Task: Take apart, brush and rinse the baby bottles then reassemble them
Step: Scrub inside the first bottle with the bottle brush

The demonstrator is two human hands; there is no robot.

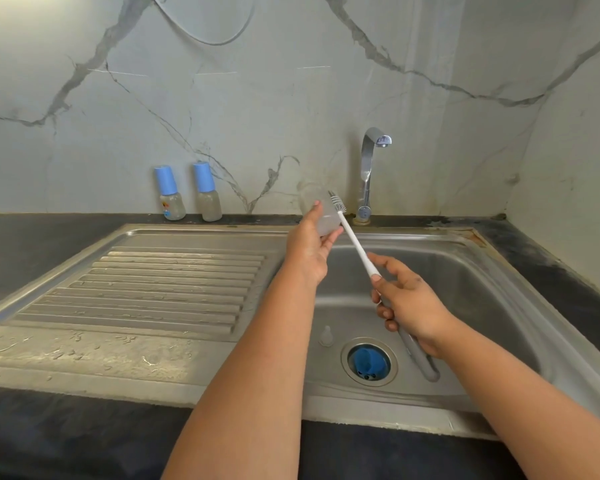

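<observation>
The left hand [307, 249] holds a small clear plastic baby bottle body [317, 211] up over the shiny metal sink [440, 271]. Its fingers [331, 242] wrap round the bottom of the bottle, and the open top points up and away. The right hand [407, 303] grips a long white bottle brush [355, 249] with a grey handle, fingers curled tight on the stick. The bristly end is beside the bottle, not inside it.

The bottle looks wet, so it could slip and drop into the sink. The brush could poke the side and knock the bottle loose.

A blue round cap [368, 362] sits right on the drain hole, and a little clear teat [325, 336] stands near it. Water could pool up or push the teat about.

Two more capped bottles [187, 194] wait on the dark worktop [32, 251] by the wall.
</observation>
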